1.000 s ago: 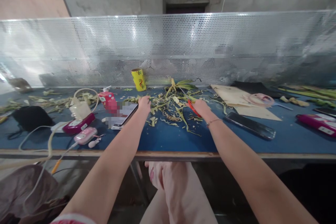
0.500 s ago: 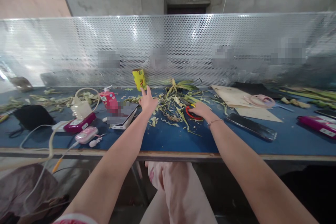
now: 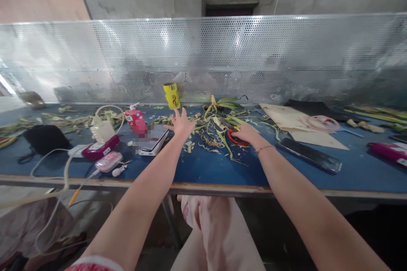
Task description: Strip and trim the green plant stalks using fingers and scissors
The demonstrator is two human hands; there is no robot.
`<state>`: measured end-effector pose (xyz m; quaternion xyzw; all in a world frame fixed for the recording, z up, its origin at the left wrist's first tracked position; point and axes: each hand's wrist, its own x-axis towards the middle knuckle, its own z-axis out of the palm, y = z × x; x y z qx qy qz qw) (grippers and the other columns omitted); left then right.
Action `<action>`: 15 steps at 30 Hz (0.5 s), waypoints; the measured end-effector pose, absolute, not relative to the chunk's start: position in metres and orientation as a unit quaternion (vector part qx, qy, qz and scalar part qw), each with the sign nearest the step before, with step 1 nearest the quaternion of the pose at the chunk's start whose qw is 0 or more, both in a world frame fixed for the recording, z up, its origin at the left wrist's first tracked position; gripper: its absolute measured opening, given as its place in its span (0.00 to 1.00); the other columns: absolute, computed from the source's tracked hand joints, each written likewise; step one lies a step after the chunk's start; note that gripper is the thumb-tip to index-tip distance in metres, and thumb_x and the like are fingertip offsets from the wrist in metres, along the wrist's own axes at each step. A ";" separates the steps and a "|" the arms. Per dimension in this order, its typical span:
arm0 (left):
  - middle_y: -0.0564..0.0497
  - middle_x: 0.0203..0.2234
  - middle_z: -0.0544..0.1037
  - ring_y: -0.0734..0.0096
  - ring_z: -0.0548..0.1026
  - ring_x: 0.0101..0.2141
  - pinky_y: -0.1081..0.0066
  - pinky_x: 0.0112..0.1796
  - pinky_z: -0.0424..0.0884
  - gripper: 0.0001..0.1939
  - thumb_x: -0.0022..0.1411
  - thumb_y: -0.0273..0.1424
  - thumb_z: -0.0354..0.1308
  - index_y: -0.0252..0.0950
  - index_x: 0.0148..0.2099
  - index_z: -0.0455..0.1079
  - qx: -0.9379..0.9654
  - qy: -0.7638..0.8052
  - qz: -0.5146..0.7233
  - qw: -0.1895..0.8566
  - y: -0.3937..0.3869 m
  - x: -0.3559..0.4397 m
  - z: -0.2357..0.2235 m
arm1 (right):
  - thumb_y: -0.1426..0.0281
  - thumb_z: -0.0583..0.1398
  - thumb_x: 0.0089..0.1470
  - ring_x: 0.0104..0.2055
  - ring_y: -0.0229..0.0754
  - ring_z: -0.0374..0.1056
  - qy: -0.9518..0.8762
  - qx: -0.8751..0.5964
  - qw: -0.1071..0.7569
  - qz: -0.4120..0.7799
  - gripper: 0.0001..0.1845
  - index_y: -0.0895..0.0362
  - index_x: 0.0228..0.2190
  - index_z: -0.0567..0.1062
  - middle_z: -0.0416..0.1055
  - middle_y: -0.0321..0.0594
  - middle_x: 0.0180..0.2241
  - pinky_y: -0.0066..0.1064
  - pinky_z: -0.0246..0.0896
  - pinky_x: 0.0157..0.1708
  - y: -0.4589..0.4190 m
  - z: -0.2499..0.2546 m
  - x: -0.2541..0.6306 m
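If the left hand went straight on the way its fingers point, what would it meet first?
Probably the yellow cylinder, which shows just beyond the left hand in this view; the depth between them is unclear.

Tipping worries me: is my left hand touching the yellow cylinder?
Cannot tell: the head view shows the left hand in front of the yellow cylinder, any gap unclear.

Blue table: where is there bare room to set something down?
Nearly bare: the front strip below the plant scraps; the patch between black phone and purple case. Crowded: the scraps around the right hand, and around the pink bottle.
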<state>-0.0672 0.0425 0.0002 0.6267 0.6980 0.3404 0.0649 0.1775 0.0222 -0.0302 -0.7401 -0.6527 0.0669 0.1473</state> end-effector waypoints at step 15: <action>0.46 0.61 0.53 0.48 0.52 0.59 0.44 0.55 0.46 0.32 0.52 0.33 0.51 0.43 0.61 0.54 0.699 0.657 0.284 0.010 0.046 -0.060 -0.013 | 0.56 0.57 0.44 0.28 0.45 0.67 -0.649 -0.747 0.138 0.036 0.18 0.59 0.24 0.73 0.71 0.48 0.26 0.31 0.58 0.25 0.019 -0.030 0.177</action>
